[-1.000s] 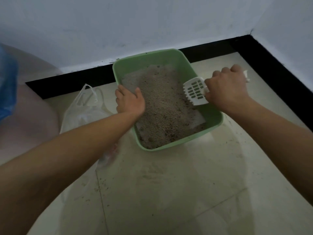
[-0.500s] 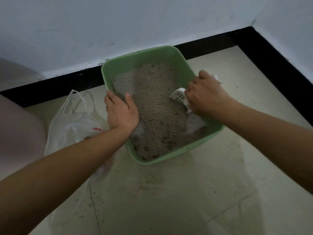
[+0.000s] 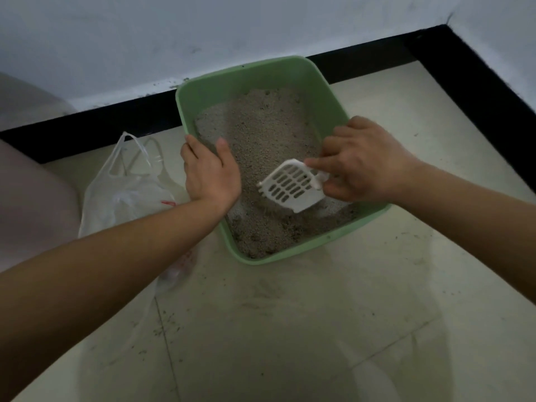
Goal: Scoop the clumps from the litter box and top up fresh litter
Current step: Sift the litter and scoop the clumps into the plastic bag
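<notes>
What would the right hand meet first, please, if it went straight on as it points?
Probably the left hand on the green litter box rim, the held white scoop reaching it first; depth is unclear.

Handle of scoop (image 3: 290, 185) — hidden in right hand (image 3: 365, 161).

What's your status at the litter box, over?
Left hand grips litter box rim. Right hand holds white scoop in litter. Plastic bag beside box, not obstructing.

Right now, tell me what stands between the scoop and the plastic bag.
The left hand, gripping the left rim of the litter box, sits between the scoop, held by the right hand, and the plastic bag.
</notes>
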Tool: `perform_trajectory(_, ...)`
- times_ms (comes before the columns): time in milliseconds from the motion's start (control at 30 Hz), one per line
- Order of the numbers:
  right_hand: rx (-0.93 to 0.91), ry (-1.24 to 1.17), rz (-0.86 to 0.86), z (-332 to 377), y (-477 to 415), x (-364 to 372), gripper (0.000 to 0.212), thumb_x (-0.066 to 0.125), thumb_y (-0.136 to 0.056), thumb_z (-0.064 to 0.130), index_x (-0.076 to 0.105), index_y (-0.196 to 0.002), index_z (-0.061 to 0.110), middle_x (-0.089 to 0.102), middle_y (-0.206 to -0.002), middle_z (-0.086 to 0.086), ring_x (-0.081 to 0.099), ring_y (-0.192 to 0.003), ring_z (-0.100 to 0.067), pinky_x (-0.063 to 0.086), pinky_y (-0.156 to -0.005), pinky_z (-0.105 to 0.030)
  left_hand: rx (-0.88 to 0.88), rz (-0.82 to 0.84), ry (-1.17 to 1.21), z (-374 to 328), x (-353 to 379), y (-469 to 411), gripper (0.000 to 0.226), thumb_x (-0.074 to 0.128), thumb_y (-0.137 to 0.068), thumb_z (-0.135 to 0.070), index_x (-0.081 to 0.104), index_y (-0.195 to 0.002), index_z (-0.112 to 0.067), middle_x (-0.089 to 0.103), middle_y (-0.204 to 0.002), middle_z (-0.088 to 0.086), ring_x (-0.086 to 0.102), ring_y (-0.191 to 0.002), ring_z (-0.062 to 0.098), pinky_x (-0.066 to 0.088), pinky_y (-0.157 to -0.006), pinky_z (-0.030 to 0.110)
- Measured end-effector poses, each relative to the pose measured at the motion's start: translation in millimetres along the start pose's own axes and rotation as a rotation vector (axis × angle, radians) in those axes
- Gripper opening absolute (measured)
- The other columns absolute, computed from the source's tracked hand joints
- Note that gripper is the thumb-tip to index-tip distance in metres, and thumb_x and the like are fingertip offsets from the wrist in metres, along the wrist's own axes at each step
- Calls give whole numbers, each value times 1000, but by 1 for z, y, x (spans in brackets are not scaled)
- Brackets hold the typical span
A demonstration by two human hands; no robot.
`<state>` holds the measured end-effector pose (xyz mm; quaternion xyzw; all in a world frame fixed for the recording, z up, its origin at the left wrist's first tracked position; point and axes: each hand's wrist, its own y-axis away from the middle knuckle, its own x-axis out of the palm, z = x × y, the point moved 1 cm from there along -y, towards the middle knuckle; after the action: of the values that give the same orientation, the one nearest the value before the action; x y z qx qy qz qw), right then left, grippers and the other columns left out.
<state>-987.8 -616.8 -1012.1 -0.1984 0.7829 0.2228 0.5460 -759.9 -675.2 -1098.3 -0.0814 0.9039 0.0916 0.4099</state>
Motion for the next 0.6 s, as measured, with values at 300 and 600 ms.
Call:
perform_trajectory(300, 157, 113, -97, -35, 12, -15, 42, 57, -90, 36, 65, -126, 17, 66, -93, -7, 56, -86, -28, 36, -86, -41, 6, -13, -5, 0, 1, -2, 70, 26, -103, -46, 8, -154, 0, 17, -158, 17, 32, -139, 34, 31, -109, 42)
perform_trajectory(600, 101, 177, -1, -39, 32, -14, 40, 47, -92, 39, 69, -121, 21, 67, -89, -4, 56, -81, -26, 34, -83, -40, 8, -11, 0, -1, 2, -1, 70, 27, -103, -45, 8, -154, 0, 16, -158, 17, 30, -140, 35, 30, -110, 42)
